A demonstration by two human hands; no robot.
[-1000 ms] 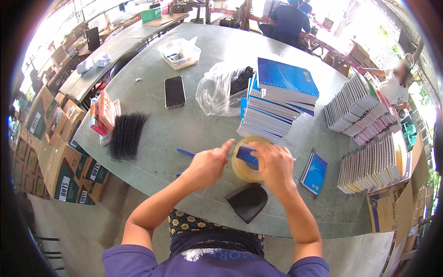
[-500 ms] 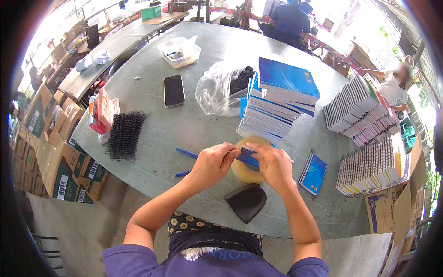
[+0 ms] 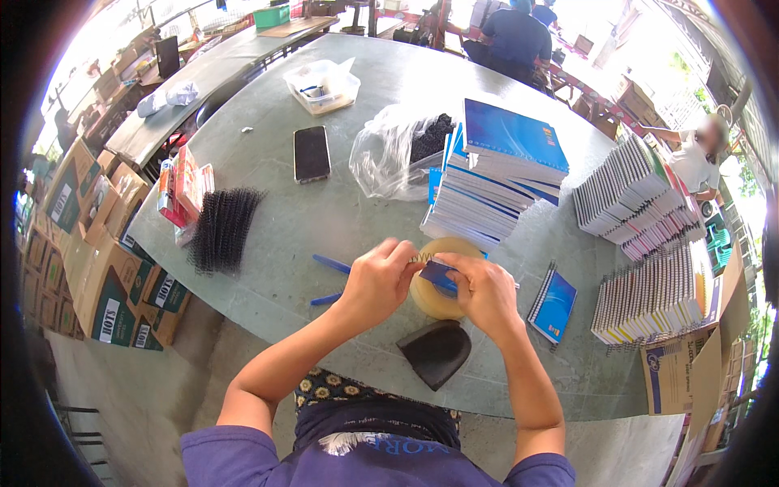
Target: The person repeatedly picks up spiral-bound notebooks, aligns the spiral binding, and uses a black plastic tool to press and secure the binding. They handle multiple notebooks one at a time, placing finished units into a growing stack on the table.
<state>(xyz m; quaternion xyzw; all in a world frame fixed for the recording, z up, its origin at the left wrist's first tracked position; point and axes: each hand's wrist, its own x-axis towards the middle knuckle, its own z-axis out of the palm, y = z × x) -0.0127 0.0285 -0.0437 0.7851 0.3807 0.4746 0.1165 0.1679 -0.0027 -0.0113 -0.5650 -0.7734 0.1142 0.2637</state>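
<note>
The surface (image 3: 280, 235) is grey-green. Along its left edge stand red packets (image 3: 185, 193) beside black spiral coils (image 3: 224, 231). A clear plastic tub (image 3: 334, 105) sits toward the far edge, a phone (image 3: 312, 154) nearer. Centrally: a plastic bag (image 3: 380, 158) and a stack of blue notebooks (image 3: 475, 199). Spiral-bound notebooks (image 3: 621, 195) line the right edge, one small blue notebook (image 3: 555, 302) inward. Toward the near edge: a blue-handled tool (image 3: 328, 299), a tape roll (image 3: 432, 308) and a dark round-ended piece (image 3: 436, 354).

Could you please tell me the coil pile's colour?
The coil pile is black, clearest in head view.

Green-panelled cartons (image 3: 91, 274), left: dark capitals on white labels (image 3: 108, 323). Shirt (image 3: 349, 468): large blue capitals. Tan box (image 3: 680, 388), right: dark print; blue notebook (image 3: 556, 302): orange mark, too small to read.
</note>
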